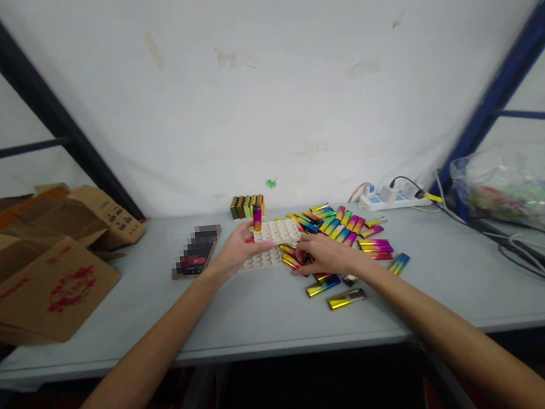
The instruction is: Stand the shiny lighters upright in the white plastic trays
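My left hand (pixel 234 251) is closed on the left end of a white tray (pixel 279 231) with rows of round holes, held slightly above the table. One purple-and-red lighter (pixel 257 217) stands upright at the tray's left end. Beneath it, a second white holed tray (pixel 261 259) lies on the table, partly covered. My right hand (pixel 324 254) is at the left side of a pile of shiny multicoloured lighters (pixel 336 227). Its fingers are bent and its thumb lies below them, seemingly pinching a lighter; the fingertips are partly hidden.
A block of upright lighters (pixel 247 206) stands against the wall. A phone (pixel 198 252) lies on the left, beside open cardboard boxes (pixel 44 275). At the back right is a white power strip (pixel 391 200) with cables, near a clear plastic bag (pixel 500 184). Loose lighters (pixel 346 298) lie towards the front.
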Available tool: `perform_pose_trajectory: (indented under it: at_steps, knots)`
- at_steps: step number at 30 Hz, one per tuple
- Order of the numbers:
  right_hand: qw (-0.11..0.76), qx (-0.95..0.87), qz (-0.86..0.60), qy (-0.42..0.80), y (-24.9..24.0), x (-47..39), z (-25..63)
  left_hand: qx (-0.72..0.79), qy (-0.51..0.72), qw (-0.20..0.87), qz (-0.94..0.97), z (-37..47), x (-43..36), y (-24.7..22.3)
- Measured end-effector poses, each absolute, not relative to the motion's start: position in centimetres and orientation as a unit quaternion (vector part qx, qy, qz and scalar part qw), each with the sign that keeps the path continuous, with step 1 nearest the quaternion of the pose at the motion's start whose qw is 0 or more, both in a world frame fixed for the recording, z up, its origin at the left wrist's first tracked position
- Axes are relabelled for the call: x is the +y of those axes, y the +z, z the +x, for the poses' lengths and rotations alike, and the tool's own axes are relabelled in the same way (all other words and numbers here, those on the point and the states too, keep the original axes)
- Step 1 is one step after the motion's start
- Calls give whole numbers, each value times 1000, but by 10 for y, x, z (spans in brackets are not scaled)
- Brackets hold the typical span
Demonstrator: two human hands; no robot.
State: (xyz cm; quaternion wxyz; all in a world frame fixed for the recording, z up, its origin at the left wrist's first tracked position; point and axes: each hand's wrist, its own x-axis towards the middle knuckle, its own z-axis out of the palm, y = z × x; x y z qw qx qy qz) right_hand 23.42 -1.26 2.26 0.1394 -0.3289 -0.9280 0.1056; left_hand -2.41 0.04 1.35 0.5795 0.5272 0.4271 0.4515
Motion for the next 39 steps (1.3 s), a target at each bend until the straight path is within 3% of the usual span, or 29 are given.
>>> perform_pose_trajectory:
  at_steps: [7, 19, 26, 32, 39]
  knots:
    - [135, -926, -325, 139, 26, -11, 241, 441, 453, 576, 518, -28, 2, 14]
    - [347, -807, -342, 335, 35, 4, 253, 423, 455, 543, 565, -26, 2, 19]
    - [389, -772, -331, 379, 32, 3, 244, 464, 432, 519, 573, -28, 0, 19]
    - [372, -770, -300, 423, 39, -8, 237, 465, 427, 404, 662, -31, 3, 11]
    - [459, -656, -308, 514, 26, -2, 231, 514, 310, 226, 767, -32, 0, 11]
